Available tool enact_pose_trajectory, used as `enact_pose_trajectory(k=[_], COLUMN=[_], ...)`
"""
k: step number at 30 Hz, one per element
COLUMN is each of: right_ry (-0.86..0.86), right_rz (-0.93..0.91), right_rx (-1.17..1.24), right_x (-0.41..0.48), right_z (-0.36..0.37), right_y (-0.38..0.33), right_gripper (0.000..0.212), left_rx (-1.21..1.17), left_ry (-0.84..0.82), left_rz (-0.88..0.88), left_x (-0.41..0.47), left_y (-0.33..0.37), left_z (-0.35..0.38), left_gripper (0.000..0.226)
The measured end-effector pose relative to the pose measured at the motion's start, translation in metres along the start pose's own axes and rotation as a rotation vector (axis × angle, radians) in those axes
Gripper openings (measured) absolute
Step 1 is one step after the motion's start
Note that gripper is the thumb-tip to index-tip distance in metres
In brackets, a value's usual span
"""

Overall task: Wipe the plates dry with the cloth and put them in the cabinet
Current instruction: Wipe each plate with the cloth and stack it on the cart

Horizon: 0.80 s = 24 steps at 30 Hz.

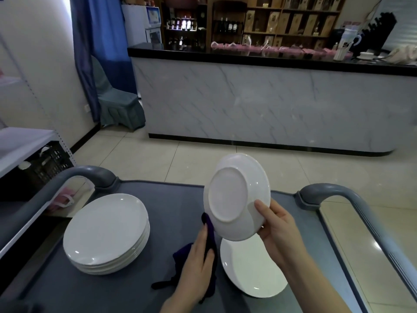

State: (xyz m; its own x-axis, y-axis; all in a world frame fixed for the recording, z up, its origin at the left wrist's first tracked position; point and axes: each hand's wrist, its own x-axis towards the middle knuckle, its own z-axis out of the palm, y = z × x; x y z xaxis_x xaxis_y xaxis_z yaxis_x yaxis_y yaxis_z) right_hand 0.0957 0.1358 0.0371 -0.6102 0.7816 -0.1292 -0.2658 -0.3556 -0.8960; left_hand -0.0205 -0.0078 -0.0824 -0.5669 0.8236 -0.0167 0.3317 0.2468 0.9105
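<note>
Holding one white plate (232,193) up on edge above the grey cart (176,199), underside toward the camera, the right hand (277,229) grips its near right rim. The thumb lies on the back and the fingers are hidden behind the plate. The left hand (198,260) clasps the dark cloth (211,233), bunched against the plate's lower left rim. A stack of plates (106,229) sits to the left on the cart, and a single plate (250,274) lies flat just under the held one. Glazed ceramic like this is probably stiff, fairly heavy, slick when wet and quick to chip. A firm pinch across the rim, thumb opposite fingers, seems the safest hold while the soft cloth works over the surfaces.
</note>
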Motion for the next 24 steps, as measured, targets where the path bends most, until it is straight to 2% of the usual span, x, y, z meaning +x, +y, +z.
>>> enact_pose_trajectory(k=[2, 4, 7, 8, 10, 11, 14, 17, 19, 22, 24], right_ry=[-0.017, -0.043, -0.136, -0.168, -0.235, -0.284, -0.430, -0.547, -0.626, -0.682, -0.742], right_rz=[0.002, -0.005, -0.089, -0.152, -0.312, -0.381, -0.576, -0.893, -1.035, -1.071, -1.008], right_rx=[-0.005, -0.032, -0.181, -0.275, -0.530, -0.659, -0.991, -1.285, -1.389, -1.394, -1.396], right_x=[0.001, 0.001, 0.001, 0.000, 0.000, 0.000, -0.001, -0.005, -0.008, -0.009, -0.007], right_z=[0.001, 0.003, 0.009, 0.013, 0.018, 0.020, 0.029, 0.038, 0.040, 0.042, 0.044], right_y=[0.002, 0.002, 0.003, 0.004, 0.007, 0.008, 0.018, 0.028, 0.036, 0.040, 0.043], right_gripper=[0.028, 0.029, 0.025, 0.022, 0.031, 0.034, 0.026, 0.031, 0.041, 0.049, 0.040], left_rx=[0.100, 0.110, -0.045, -0.129, -0.367, -0.484, -0.731, -0.718, -0.673, -0.715, -0.731], left_ry=[-0.029, 0.042, 0.262, 0.332, 0.422, 0.440, 0.446, 0.497, 0.535, 0.597, 0.634], left_rz=[-0.099, -0.167, -0.171, -0.171, -0.185, -0.192, -0.217, -0.287, -0.344, -0.379, -0.390], left_x=[0.001, 0.003, 0.004, 0.005, 0.009, 0.011, 0.012, 0.005, -0.001, -0.010, -0.015], left_y=[-0.010, -0.012, 0.004, 0.011, 0.030, 0.041, 0.068, 0.076, 0.072, 0.066, 0.062], left_z=[-0.013, -0.028, -0.052, -0.060, -0.073, -0.080, -0.102, -0.113, -0.113, -0.111, -0.111], left_gripper=[0.055, 0.042, 0.026, 0.024, 0.020, 0.021, 0.022, 0.018, 0.022, 0.036, 0.039])
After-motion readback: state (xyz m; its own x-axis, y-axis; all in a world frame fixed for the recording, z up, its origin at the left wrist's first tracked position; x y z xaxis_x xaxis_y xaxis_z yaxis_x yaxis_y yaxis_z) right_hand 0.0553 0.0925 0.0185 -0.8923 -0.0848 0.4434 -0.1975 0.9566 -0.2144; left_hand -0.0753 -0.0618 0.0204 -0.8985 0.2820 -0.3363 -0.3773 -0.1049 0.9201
